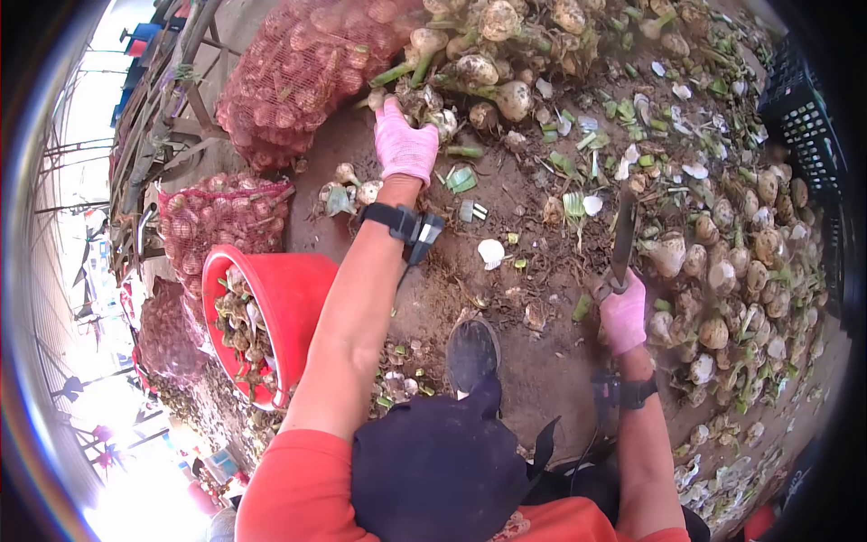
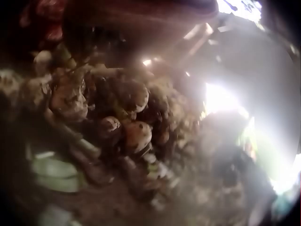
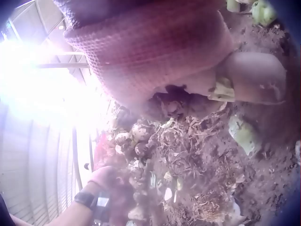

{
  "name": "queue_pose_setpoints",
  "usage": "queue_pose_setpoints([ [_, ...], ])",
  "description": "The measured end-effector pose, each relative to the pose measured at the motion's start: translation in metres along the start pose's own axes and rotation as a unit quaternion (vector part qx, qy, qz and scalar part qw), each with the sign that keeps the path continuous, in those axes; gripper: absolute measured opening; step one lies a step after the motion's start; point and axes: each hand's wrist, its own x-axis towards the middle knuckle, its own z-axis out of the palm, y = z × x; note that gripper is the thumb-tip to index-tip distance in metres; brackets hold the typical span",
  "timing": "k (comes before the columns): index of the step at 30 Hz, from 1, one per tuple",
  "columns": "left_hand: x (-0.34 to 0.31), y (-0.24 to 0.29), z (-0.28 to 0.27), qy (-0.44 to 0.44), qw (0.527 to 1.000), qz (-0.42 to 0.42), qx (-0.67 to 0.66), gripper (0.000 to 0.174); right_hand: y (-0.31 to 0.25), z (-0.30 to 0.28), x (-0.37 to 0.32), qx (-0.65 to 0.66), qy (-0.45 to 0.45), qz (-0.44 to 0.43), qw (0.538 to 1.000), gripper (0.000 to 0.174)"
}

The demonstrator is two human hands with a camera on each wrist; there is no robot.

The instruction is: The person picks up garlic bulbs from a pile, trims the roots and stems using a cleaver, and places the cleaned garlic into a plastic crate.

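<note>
In the head view my left hand [image 1: 406, 144], in a pink glove, reaches to the near edge of a heap of garlic with stalks [image 1: 515, 98]. Its thumb and fingers are spread beside garlic bulbs there. The left wrist view is dim and blurred, with soil-covered garlic bulbs [image 2: 138, 135] under the hand. My right hand [image 1: 623, 316], gloved in pink too, grips a knife [image 1: 624, 230] whose dark blade points away from me. To the right of this hand lies a pile of trimmed garlic bulbs [image 1: 713, 262].
A red bucket [image 1: 302, 289] holding stalk trimmings tilts at the left. Beyond it are red mesh sacks of garlic [image 1: 298, 81]. A dark plastic crate [image 1: 804, 117] stands at the far right. Cut stalks and peel litter the soil [image 1: 533, 361] around my shoe [image 1: 472, 352].
</note>
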Motion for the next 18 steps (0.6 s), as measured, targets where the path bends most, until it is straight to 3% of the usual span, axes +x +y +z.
queue_pose_setpoints([
  [3,0.004,-0.015,0.017,-0.139,0.986,-0.028,0.092,0.076,0.007,0.006,0.003,-0.058,-0.011,0.004,0.998,0.023],
  [4,-0.007,-0.025,0.024,-0.148,0.985,-0.008,0.089,0.077,0.011,0.01,0.005,-0.028,0.0,-0.007,1.0,0.026],
  [5,-0.015,-0.034,0.033,-0.141,0.974,0.029,0.176,0.075,0.009,0.011,0.004,-0.028,0.002,-0.006,1.0,0.026],
  [7,-0.025,-0.031,0.023,-0.134,0.984,-0.009,0.115,0.075,-0.003,0.012,0.0,-0.051,-0.001,0.013,0.999,0.027],
  [10,-0.052,-0.021,0.007,-0.146,0.974,-0.02,0.17,0.073,-0.006,0.015,0.0,-0.044,-0.014,-0.002,0.999,0.028],
  [11,-0.058,-0.016,0.008,-0.199,0.971,-0.098,0.09,0.071,-0.006,0.016,0.002,-0.043,-0.015,-0.005,0.999,0.028],
  [13,-0.078,0.005,-0.007,-0.344,0.919,-0.184,-0.053,0.076,-0.004,0.017,0.003,-0.058,-0.016,0.002,0.998,0.026],
  [15,-0.11,-0.001,-0.006,-0.287,0.953,-0.036,-0.086,0.071,-0.016,0.016,0.001,-0.076,-0.02,-0.003,0.997,0.025],
  [16,-0.119,0.001,-0.002,-0.288,0.93,-0.032,-0.227,0.067,-0.02,0.016,-0.002,-0.094,-0.027,-0.009,0.995,0.024],
  [18,-0.136,0.007,-0.004,-0.345,0.875,-0.109,-0.321,0.064,-0.022,0.017,-0.004,-0.116,-0.03,-0.027,0.992,0.023],
])
